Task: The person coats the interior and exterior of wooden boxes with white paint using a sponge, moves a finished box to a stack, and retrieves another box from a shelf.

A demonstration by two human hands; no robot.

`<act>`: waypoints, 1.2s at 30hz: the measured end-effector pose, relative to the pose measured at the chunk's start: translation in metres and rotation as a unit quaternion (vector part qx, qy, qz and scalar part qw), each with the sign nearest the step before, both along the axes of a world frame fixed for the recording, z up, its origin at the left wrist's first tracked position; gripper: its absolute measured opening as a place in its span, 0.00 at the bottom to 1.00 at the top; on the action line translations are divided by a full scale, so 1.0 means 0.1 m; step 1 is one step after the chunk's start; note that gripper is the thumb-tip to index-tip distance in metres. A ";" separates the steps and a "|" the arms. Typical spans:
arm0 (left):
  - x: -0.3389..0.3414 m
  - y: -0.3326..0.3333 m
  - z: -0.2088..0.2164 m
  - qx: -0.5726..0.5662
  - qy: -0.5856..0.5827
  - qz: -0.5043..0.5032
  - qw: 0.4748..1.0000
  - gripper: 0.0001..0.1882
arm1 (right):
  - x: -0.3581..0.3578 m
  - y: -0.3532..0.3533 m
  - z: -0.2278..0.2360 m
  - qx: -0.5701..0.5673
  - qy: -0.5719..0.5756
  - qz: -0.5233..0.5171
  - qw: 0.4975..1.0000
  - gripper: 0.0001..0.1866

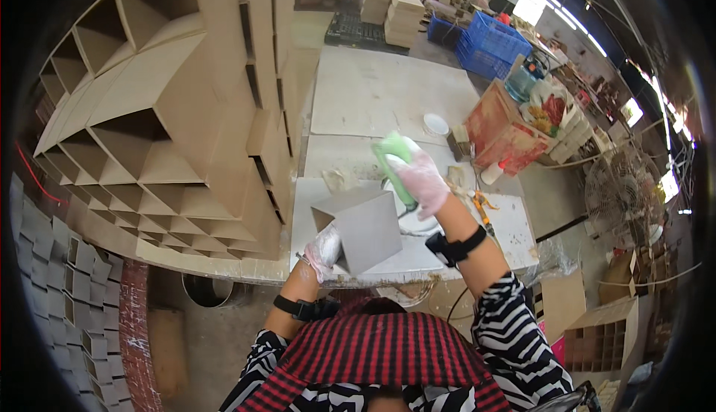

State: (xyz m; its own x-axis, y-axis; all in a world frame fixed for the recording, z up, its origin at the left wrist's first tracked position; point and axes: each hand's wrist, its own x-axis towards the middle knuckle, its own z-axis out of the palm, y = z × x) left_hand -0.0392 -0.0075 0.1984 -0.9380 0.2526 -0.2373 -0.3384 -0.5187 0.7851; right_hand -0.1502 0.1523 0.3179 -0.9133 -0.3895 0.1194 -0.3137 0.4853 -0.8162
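My left hand (324, 249), in a whitish glove, grips the near-left side of a grey open-ended cardboard box (371, 231) tilted over the table's near edge; some of its fingers are hidden by the box. Up and to the right, my gloved right hand (424, 181) is closed around a light green pad (391, 160) with a dark lower edge, blurred by motion, so its exact kind is unclear. Below that hand, a round white dish (419, 224) shows partly behind the box. A crumpled pale scrap (339, 181) lies just beyond the box.
Tall stacks of brown open cardboard boxes (216, 136) fill the table's left side. A small white bowl (435, 124), a red-stained carton (501, 121), a white bottle (494, 172) and orange-handled pliers (481, 205) are at the right. Grey boxes (56, 293) are piled on the far left.
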 end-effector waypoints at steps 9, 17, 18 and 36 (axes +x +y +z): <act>-0.34 0.03 -0.17 -0.338 0.404 0.160 0.835 0.24 | 0.17 0.15 -0.17 -0.090 -0.015 -0.039 0.995 0.21; 0.03 -0.01 -0.06 -0.090 0.245 0.182 0.948 0.26 | 0.96 -0.12 -0.23 0.030 0.264 0.244 0.933 0.20; 0.04 -0.02 -0.05 -0.043 0.219 0.175 0.959 0.26 | 1.17 -0.11 -0.23 0.051 0.236 0.310 0.920 0.20; 0.27 0.04 -0.08 0.332 0.112 0.105 0.931 0.25 | 1.56 0.26 -0.48 -0.110 0.041 -0.085 0.989 0.20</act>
State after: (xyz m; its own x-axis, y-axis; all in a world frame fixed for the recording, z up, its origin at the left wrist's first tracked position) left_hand -0.0121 -0.0036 0.1904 -0.9905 0.0783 0.1132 -0.0401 -0.9509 0.3069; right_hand 0.0056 0.1783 0.2701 -0.9470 -0.1878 0.2608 -0.3126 0.3500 -0.8831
